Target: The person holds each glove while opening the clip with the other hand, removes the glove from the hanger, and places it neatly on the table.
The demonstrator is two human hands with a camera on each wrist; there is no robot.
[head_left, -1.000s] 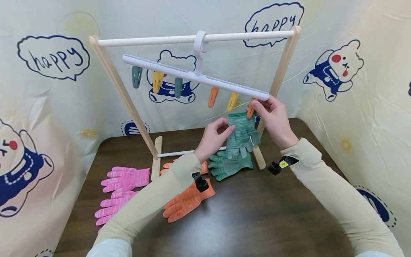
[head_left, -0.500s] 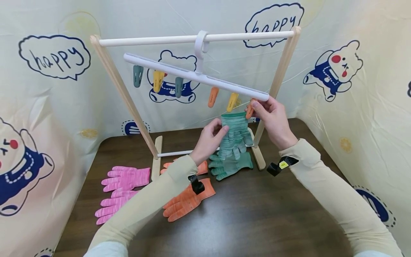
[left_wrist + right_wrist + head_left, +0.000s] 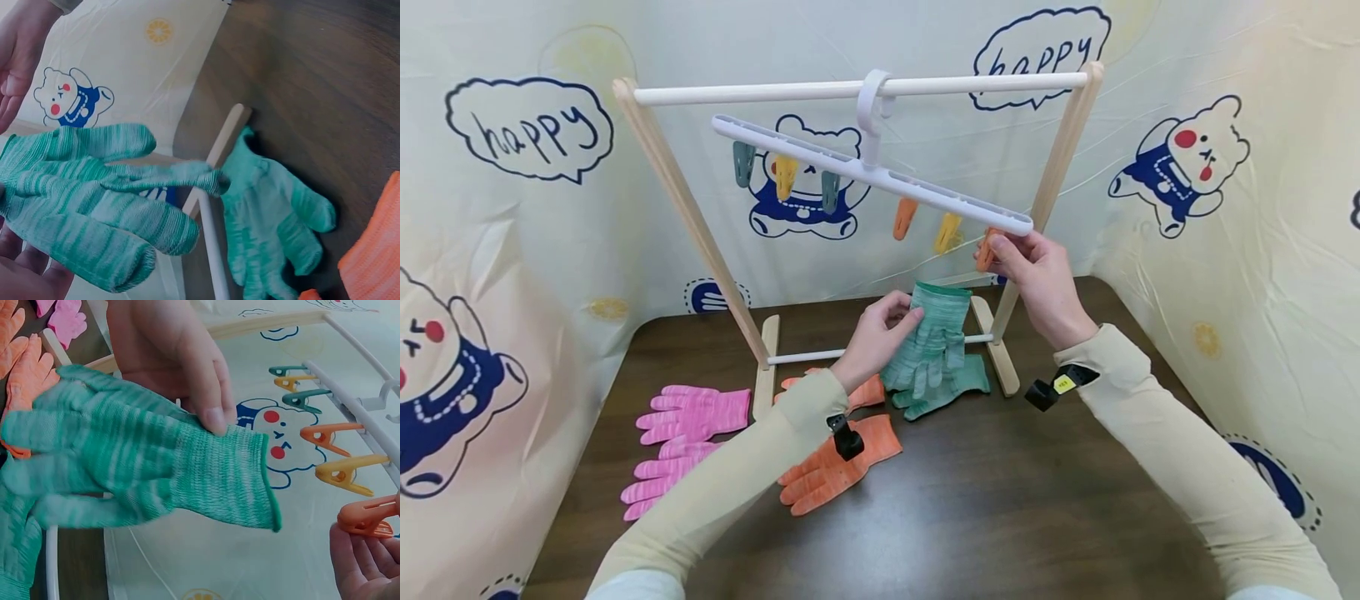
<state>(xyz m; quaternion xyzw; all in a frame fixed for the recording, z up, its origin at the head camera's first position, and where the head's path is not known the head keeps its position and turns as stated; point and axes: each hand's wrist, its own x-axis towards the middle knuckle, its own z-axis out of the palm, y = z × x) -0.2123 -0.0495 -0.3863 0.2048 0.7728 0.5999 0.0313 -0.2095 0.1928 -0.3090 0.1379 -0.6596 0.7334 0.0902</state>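
My left hand (image 3: 874, 340) pinches a green striped glove (image 3: 936, 329) near its cuff. In the right wrist view the glove's cuff (image 3: 234, 475) points toward the clips, with its fingers hanging away. At the low right end of the tilted white hanger (image 3: 865, 172), my right hand (image 3: 1041, 283) pinches an orange clip (image 3: 987, 250). The glove is apart from that clip, below and to its left. A second green glove (image 3: 958, 383) lies on the table beneath, partly covered by the held one in the head view.
The hanger hooks over the white rod (image 3: 737, 92) of a wooden stand (image 3: 688, 217). Green, yellow and orange clips (image 3: 904, 218) hang along it. Orange gloves (image 3: 842, 467) and pink gloves (image 3: 696, 414) lie left on the dark table (image 3: 1000, 500).
My left hand has carried the green glove down and left, away from the orange clip. The hanger has shifted slightly, while my right hand keeps its grip on the clip.
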